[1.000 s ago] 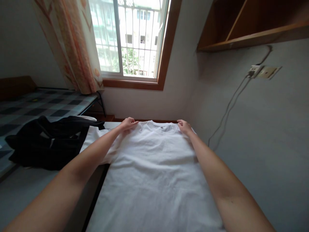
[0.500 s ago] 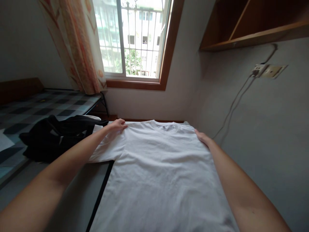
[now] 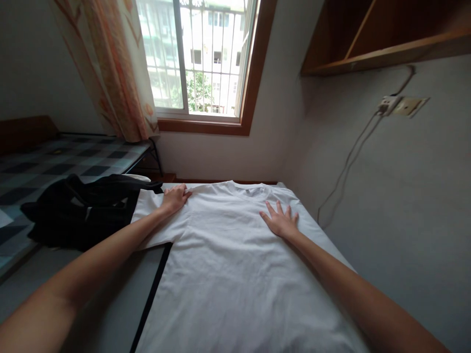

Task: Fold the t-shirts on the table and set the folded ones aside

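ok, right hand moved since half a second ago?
Yes: judged against the window frame, the right hand has shifted left and lower in view, from the white shirt's shoulder edge onto its upper front.

tbh pretty simple: T-shirt (image 3: pixel 228 264) flat on tabletop (image 3: pixel 121 289), clothes heap (image 3: pixel 106 225) just L, bed (image 3: pixel 84 152) behind that, window (image 3: pixel 198 59) at back w/ curtain (image 3: pixel 121 73), shelf (image 3: pixel 390 50) upper R above sockets (image 3: pixel 403 106).
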A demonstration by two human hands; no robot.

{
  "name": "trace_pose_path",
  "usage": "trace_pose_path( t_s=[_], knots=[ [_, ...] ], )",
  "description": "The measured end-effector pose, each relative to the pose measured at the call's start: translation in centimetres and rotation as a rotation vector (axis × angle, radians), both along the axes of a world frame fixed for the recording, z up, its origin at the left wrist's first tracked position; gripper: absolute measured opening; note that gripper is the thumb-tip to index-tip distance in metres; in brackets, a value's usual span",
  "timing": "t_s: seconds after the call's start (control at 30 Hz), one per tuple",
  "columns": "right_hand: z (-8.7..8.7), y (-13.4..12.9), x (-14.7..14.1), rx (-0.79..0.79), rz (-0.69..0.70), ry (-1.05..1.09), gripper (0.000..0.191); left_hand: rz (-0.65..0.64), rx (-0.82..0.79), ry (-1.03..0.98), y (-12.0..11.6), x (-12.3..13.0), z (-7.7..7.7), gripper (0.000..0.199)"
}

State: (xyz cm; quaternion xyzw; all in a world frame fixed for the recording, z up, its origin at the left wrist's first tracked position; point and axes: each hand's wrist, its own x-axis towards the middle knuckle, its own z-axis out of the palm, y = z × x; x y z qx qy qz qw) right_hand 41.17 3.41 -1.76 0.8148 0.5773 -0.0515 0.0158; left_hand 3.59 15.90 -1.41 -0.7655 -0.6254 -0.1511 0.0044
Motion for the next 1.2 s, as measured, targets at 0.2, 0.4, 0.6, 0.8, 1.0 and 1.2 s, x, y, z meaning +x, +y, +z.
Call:
trace_pose_path(
  t_s=[0.2, 0.4, 0.6, 0.8, 1.0, 1.2],
  knots=[
    [0.1, 2.5, 0.5, -0.012, -0.006, 0.022, 0.073, 0.056, 0.061, 0.030, 0.6, 1.2, 0.0, 0.029],
    [0.1, 5.6, 0.4, 0.011, 0.000, 0.035, 0.073, 0.123, 0.133, 0.104, 3.2, 1.3, 0.0, 0.031],
    [-0.1, 6.6, 0.4, 0.062, -0.014, 0.045, 0.071, 0.091, 0.196, 0.137, 4.3, 1.3, 0.4, 0.033],
    [-0.3, 6.1, 0.4, 0.171, -0.018, 0.064, 0.067, -0.094, 0.313, 0.167, 1.9, 2.5, 0.7, 0.027],
    [-0.6, 5.5, 0.2, 0.329, -0.013, -0.003, 0.054, -0.506, 0.156, 0.134, -4.8, 4.1, 0.5, 0.031],
    [-0.1, 4.1, 0.2, 0.256, 0.033, 0.011, 0.058, -0.421, 0.031, 0.176, -8.6, 0.6, -0.8, 0.054]
  ],
)
